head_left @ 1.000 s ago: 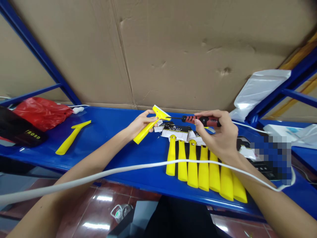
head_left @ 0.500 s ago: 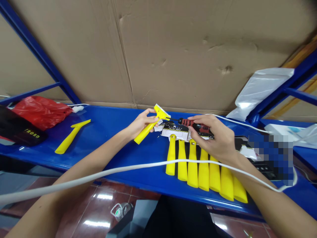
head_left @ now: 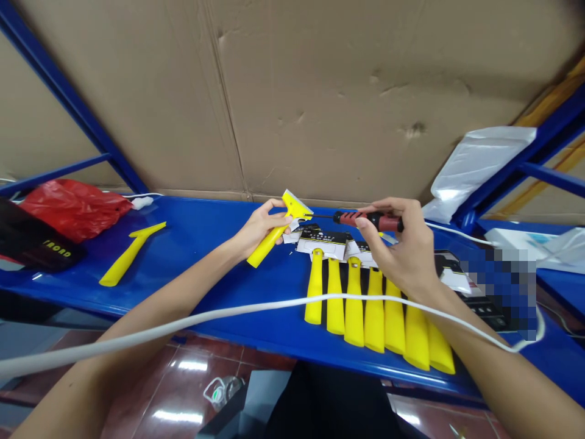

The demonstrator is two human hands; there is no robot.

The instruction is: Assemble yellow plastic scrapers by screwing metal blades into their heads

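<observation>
My left hand [head_left: 262, 230] is closed around a yellow scraper [head_left: 266, 246], whose wide head points up and carries a pale blade edge. In my right hand [head_left: 406, 244] is a screwdriver [head_left: 351, 217] with a red and black handle, held level. Its thin shaft reaches left to the scraper's head; whether the tip sits in a screw is too small to tell. Below my right hand lie several yellow scraper handles [head_left: 335, 299] in a row, their upper ends by printed cards [head_left: 322, 244]. Another yellow scraper [head_left: 130, 253] lies apart at the left.
A white cable [head_left: 205, 314] crosses in front of both forearms. On the blue shelf [head_left: 256, 317] are a red plastic bag [head_left: 75, 207] and a black bag [head_left: 39, 238] at left. White packaging [head_left: 479, 164] leans at the right. Cardboard [head_left: 320, 110] stands behind.
My right hand has shifted on the screwdriver, its fingers now higher and further back on the handle, which is more level. My left hand and the scraper have barely moved.
</observation>
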